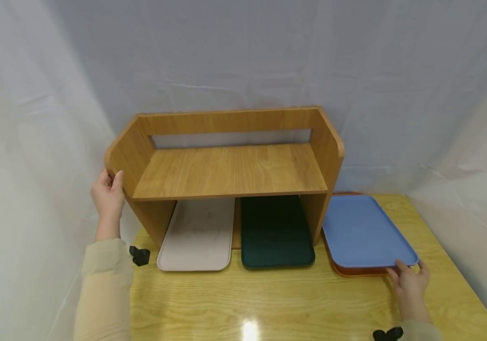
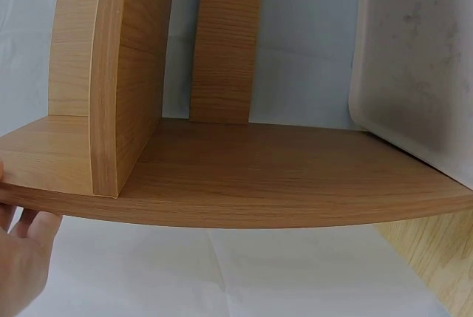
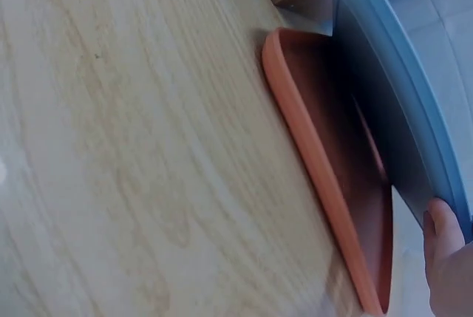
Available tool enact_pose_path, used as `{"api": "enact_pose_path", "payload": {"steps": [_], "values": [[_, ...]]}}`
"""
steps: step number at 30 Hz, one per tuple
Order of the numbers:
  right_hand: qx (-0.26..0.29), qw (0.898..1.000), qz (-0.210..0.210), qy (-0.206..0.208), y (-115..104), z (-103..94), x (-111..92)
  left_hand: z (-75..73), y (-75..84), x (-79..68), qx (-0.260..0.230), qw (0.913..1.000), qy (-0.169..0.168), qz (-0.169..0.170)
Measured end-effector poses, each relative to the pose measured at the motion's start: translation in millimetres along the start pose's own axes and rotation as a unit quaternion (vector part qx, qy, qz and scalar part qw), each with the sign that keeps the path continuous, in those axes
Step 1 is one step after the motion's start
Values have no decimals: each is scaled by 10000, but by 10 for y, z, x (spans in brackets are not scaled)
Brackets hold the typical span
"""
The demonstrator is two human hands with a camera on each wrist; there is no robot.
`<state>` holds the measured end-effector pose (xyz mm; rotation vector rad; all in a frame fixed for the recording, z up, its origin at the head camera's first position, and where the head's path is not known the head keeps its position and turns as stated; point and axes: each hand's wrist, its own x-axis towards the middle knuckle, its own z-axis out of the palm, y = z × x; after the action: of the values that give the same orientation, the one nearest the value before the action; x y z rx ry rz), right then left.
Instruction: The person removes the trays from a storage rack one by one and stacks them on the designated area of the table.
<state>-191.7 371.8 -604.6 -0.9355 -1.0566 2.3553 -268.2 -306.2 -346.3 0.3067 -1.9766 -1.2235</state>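
Note:
My left hand (image 1: 108, 194) grips the front edge of the left side panel of a wooden desktop shelf (image 1: 230, 170). In the left wrist view the fingers (image 2: 35, 230) of that hand curl at the panel's edge. At the right, my right hand (image 1: 410, 283) pinches the near right corner of a blue tray (image 1: 367, 232). Below it lies an orange tray (image 3: 318, 147) on the table. The right wrist view shows the blue tray's near edge raised and tilted above the orange one, thumb (image 3: 446, 225) at its rim.
Under the shelf lie a whitish tray (image 1: 198, 232) and a dark green tray (image 1: 275, 232), side by side, their near ends sticking out in front. All stand on a wood-grain table (image 1: 226, 303). Pale sheeting (image 1: 243, 57) hangs behind and at both sides.

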Motion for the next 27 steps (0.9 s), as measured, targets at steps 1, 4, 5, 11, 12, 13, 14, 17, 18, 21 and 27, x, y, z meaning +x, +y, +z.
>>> {"api": "enact_pose_path", "payload": {"steps": [1,4,5,11,12,13,14,17,18,21,27], "values": [[-45,10000,18,3,-8,12,-20,-1,2,1,-2,10000,7,2],[-277,9996,81,26,-59,60,-125,-6,11,1,82,10000,-9,-37],[-369,9992,128,74,-86,86,-175,-6,12,3,104,9999,-19,-51],[-589,9970,440,253,-284,315,-548,1,1,8,84,9999,-36,-62],[-561,9969,479,262,-309,341,-594,1,-1,8,80,9999,-28,-59],[-523,9968,541,281,-330,358,-630,2,-3,9,80,10000,-19,-50],[-495,9966,590,298,-347,369,-656,1,-6,11,81,10000,-13,-38],[-549,9955,687,354,-377,383,-698,-2,-14,12,109,9999,12,-11],[-560,9952,715,375,-383,382,-697,-3,-17,12,121,9999,22,-4],[-591,9944,772,408,-390,375,-687,-7,-22,9,139,9999,48,3],[-514,9943,794,493,-386,359,-643,-18,-26,7,143,9999,55,-34]]}}
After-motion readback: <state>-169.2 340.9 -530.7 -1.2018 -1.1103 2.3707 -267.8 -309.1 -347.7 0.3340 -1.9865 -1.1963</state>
